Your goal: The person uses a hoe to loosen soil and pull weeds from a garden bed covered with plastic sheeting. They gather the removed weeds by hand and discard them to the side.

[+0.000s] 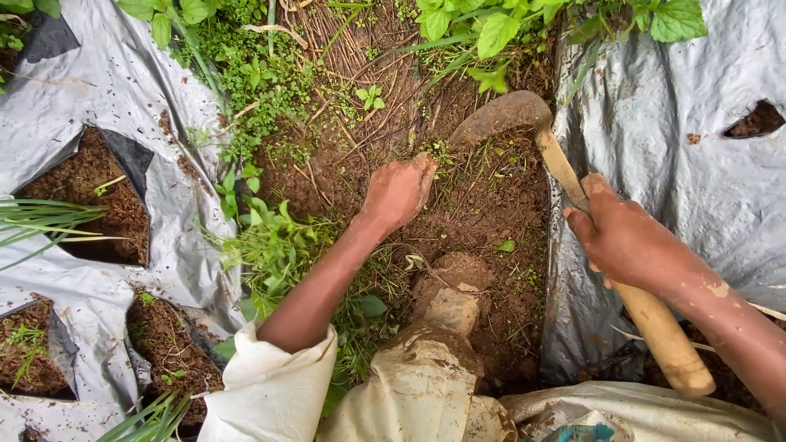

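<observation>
My left hand [399, 191] reaches down into the soil furrow [483, 205], fingers together and pressed on the muddy earth beside small weeds [274, 245]; nothing clearly held. My right hand [622, 237] grips the wooden handle [663, 336] of a hoe, whose curved, mud-coated metal blade [499, 115] rests on the ground just beyond my left hand. A muddy boot and trouser leg [442, 327] stand in the furrow between my arms.
Silver plastic mulch sheets [131, 90] cover the beds on both sides, the right one [696, 164] too. Cut holes [98, 196] expose soil and thin grass-like seedlings [41, 221]. Leafy green plants [491, 29] grow at the top.
</observation>
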